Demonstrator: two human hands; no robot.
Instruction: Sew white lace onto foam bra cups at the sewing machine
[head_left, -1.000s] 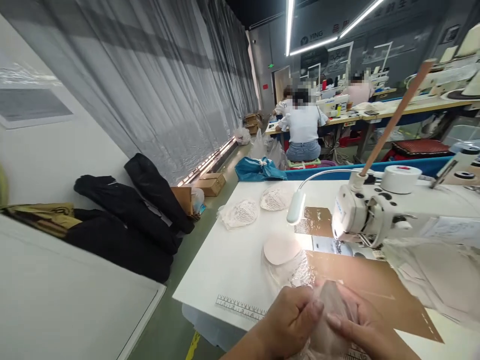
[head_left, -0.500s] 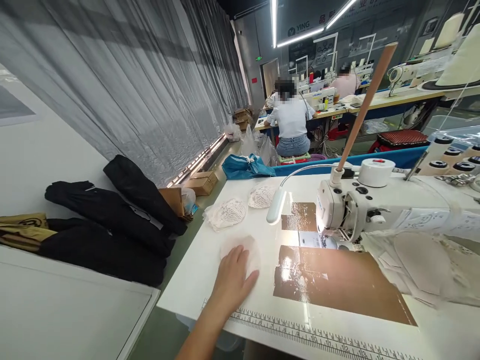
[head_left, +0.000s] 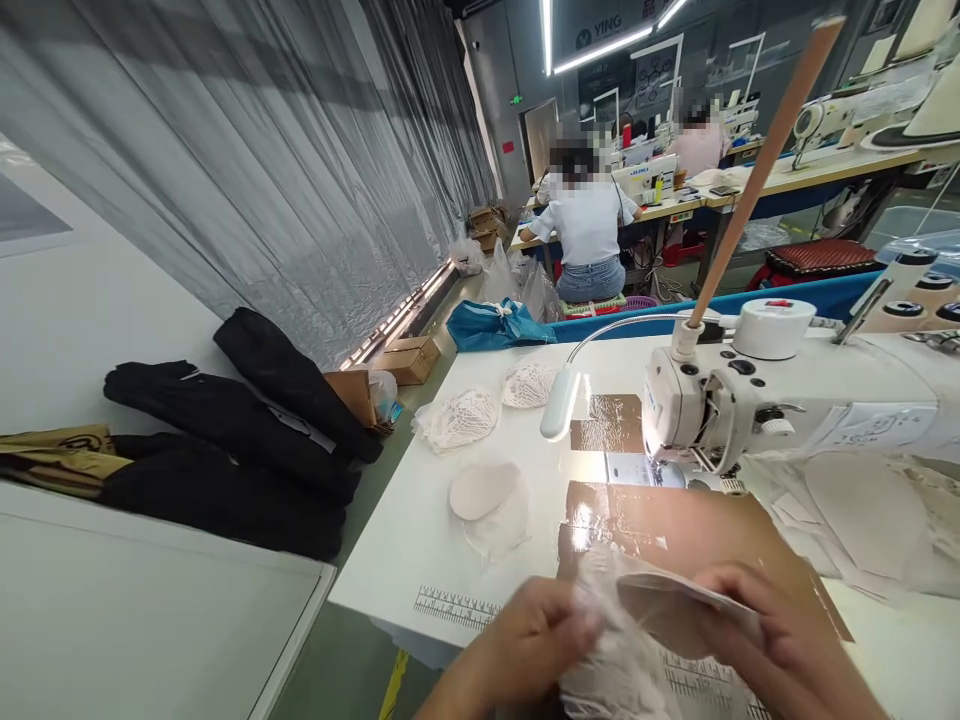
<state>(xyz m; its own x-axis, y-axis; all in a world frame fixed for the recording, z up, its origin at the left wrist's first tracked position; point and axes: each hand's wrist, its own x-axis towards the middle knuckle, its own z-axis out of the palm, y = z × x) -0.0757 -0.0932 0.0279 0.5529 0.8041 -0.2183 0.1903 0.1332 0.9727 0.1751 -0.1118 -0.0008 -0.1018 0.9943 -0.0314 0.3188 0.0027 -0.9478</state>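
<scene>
My left hand (head_left: 544, 635) is closed in a pinch on pale lace fabric (head_left: 619, 650) at the table's front edge. My right hand (head_left: 772, 625) grips a beige bra cup (head_left: 667, 605) by its rim, against the lace. Whether cup and lace are joined is hard to see. Left of them on the white table lies a beige cup piece (head_left: 487, 492) with sheer fabric under it. Farther back sit a lace-covered cup (head_left: 459, 420) and a second lace-covered cup (head_left: 529, 385). A white sewing machine (head_left: 694, 410) stands beyond my right hand.
A small lamp (head_left: 561, 405) bends over the table beside the needle area. Brown tape (head_left: 697, 520) covers part of the top. Beige pieces (head_left: 862, 520) are piled at right. Dark clothes (head_left: 232, 460) lie at left. A person (head_left: 589, 235) sits at another machine ahead.
My left hand has left the piece on the table and moved right and nearer. My right hand has come into view; both now hold the lace and cup. The view has shifted slightly.
</scene>
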